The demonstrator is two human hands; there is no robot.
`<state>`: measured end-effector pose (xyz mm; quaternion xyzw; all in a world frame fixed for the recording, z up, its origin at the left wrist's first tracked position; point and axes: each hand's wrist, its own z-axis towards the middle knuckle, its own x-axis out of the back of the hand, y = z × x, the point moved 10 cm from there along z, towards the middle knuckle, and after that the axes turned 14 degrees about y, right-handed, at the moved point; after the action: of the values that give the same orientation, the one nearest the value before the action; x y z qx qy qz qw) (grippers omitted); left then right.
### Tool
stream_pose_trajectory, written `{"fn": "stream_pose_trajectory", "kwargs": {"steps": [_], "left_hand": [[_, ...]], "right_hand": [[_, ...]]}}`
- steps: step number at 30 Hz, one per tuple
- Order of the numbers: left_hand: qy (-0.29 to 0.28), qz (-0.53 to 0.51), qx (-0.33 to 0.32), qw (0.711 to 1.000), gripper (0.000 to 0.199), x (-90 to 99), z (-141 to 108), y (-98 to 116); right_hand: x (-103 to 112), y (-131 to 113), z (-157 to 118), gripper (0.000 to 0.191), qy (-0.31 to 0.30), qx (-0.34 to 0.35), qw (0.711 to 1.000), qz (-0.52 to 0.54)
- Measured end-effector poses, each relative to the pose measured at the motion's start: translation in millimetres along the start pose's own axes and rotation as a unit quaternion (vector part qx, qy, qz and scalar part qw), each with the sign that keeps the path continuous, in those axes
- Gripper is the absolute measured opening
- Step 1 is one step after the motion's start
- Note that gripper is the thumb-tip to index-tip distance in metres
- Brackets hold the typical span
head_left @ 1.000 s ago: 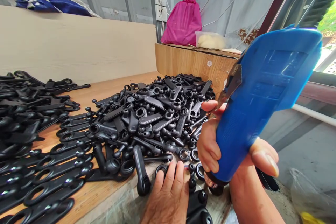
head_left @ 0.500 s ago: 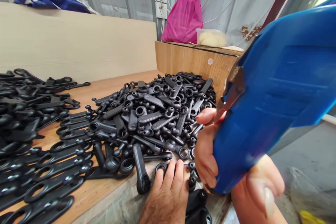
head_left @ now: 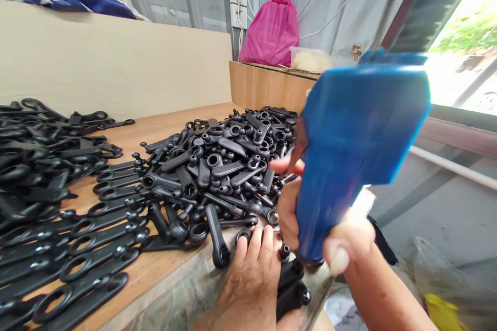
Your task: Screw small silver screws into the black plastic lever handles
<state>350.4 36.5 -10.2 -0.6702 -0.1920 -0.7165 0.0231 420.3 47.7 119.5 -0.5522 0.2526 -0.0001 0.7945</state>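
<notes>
From the head camera, the right hand point(head_left: 330, 227) is wrapped tight around the grip of a big blue tool point(head_left: 349, 139), raised off the worktop point(head_left: 163, 129) above its near right corner and blurred, while the left hand point(head_left: 252, 284) lies flat at the near edge, fingers point(head_left: 258, 245) spread narrow against small black parts and a black piece point(head_left: 291, 284) just beside the palm. A heap of black plastic levers point(head_left: 217, 170) fills the worktop's right side, with flat black straps point(head_left: 77, 248) laid in rows toward the near left corner and a pink bag point(head_left: 272, 26) on the wooden box point(head_left: 267, 88) behind.
</notes>
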Motion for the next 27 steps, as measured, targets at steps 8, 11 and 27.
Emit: {"fn": "stream_pose_trajectory", "kwargs": {"steps": [8,11,27], "left_hand": [[0.017,-0.035,0.006,0.999,0.082,4.1,-5.8,4.8],[0.012,-0.04,0.016,0.999,0.083,6.3,-6.2,4.6],[0.045,-0.022,-0.023,0.998,0.084,-5.5,-6.1,3.1]], "right_hand": [[7.3,-47.6,-30.9,0.072,0.032,0.134,0.99,0.0],[10.6,-43.8,-40.5,0.073,0.039,0.14,0.989,0.003],[17.5,-37.7,-44.8,0.075,0.075,0.141,0.987,0.019]]}}
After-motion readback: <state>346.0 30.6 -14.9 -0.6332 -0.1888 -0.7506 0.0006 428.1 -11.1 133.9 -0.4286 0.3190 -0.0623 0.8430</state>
